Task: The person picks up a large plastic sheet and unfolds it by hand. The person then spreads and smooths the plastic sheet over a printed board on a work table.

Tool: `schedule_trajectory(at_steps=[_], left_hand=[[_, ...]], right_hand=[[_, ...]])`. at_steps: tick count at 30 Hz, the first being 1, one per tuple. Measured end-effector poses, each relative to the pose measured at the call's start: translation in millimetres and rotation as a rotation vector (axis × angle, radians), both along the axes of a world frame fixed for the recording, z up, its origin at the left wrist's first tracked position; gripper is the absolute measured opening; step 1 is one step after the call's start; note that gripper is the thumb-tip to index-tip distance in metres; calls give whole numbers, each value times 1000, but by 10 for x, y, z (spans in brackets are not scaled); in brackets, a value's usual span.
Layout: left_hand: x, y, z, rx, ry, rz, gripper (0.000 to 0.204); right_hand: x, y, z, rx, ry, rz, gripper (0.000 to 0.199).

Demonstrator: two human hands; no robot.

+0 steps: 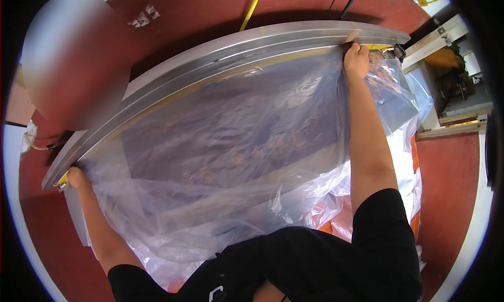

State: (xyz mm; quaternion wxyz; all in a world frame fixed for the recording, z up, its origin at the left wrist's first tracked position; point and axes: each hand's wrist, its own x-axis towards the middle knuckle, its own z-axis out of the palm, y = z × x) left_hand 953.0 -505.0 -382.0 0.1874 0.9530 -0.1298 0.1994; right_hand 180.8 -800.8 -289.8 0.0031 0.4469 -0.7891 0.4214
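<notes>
Head view first: a large sheet of clear plastic film (226,144) is seen stretched across a wide flat surface, its far edge laid along a long silver metal bar (220,52) that curves from lower left to upper right. The left hand (76,177) is closed on the film's left corner, right at the low end of the bar, with the fingers curled tight around the plastic. The right hand (357,60) is clenched on the film's far right corner, pressed against the bar near its upper end. Both arms are spread wide, and the sheet is pulled fairly taut between them, though wrinkles are gathered toward the near edge. Loose folds of film are bunched beside the right forearm, with orange material (325,218) showing through beneath. A red floor (451,186) is visible around the work surface, and a yellow cable (252,8) is seen running away beyond the bar. Black sleeves are noted at the lower edge.
</notes>
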Motion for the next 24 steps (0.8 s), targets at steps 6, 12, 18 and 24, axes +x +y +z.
schedule_trajectory(at_steps=[6, 12, 18, 24], left_hand=[[-122, 176, 195, -95, 199, -263, 30], [-1013, -52, 797, -245, 576, -472, 26], [-1251, 477, 1372, -193, 608, -729, 19], [-55, 2191, 1226, 937, 142, -513, 25]], right_hand=[[-46, -30, -41, -24, -69, 29, 39], [-496, -224, -98, -131, -503, 315, 38], [616, 812, 472, -151, 351, 1107, 23], [1050, 2046, 249, 176, 711, 1526, 63]])
